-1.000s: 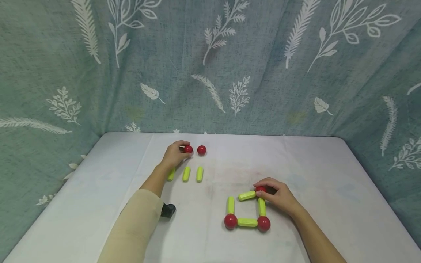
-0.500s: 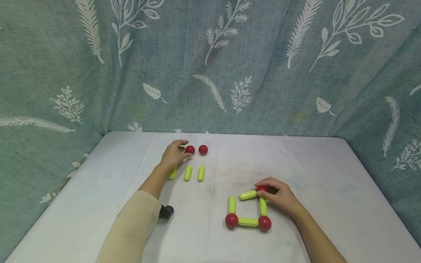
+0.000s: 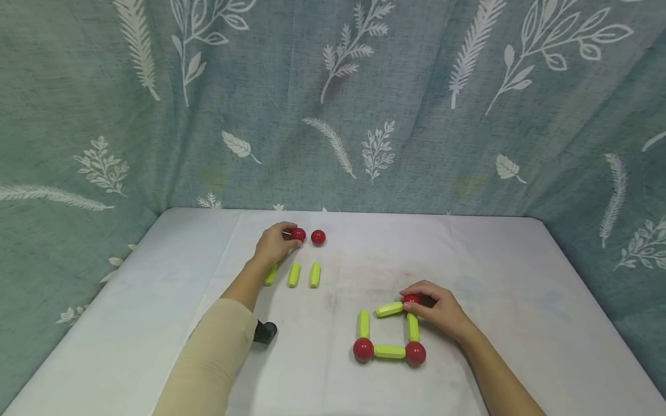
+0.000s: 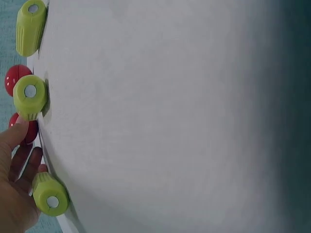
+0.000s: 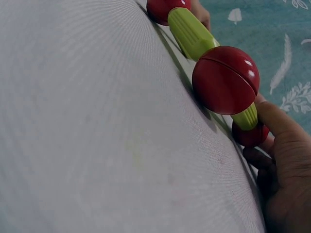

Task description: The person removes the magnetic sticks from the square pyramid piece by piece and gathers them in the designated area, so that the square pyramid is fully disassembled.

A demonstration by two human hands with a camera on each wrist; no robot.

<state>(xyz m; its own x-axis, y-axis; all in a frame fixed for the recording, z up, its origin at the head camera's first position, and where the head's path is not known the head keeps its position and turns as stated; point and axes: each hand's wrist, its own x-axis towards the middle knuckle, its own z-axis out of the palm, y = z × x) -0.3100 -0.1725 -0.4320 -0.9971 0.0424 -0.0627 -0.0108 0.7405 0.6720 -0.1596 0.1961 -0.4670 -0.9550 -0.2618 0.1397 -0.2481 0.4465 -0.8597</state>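
At the back of the white table (image 3: 499, 260), my left hand (image 3: 290, 237) pinches a red ball (image 3: 299, 234); in the left wrist view a fingertip (image 4: 18, 130) touches that ball (image 4: 28, 130). A second red ball (image 3: 318, 237) lies just right of it. Three green rods (image 3: 293, 274) lie in a row below. My right hand (image 3: 409, 304) pinches a red ball (image 3: 411, 299) at the far right corner of a square of green rods (image 3: 389, 351) and red balls (image 3: 363, 349). The top rod (image 3: 389, 309) lies slanted, its left end free. The right wrist view shows the near corner ball (image 5: 225, 80) and the held ball (image 5: 250, 136).
A teal curtain with white leaf prints (image 3: 333, 104) walls the table at the back and both sides. A small black object (image 3: 266, 332) sits by my left forearm sleeve (image 3: 208, 358). Bare cloth lies left and right of the pieces.
My left fingers loosened a little on the ball half a second ago and are back on it now. The right hand and the square have not moved.
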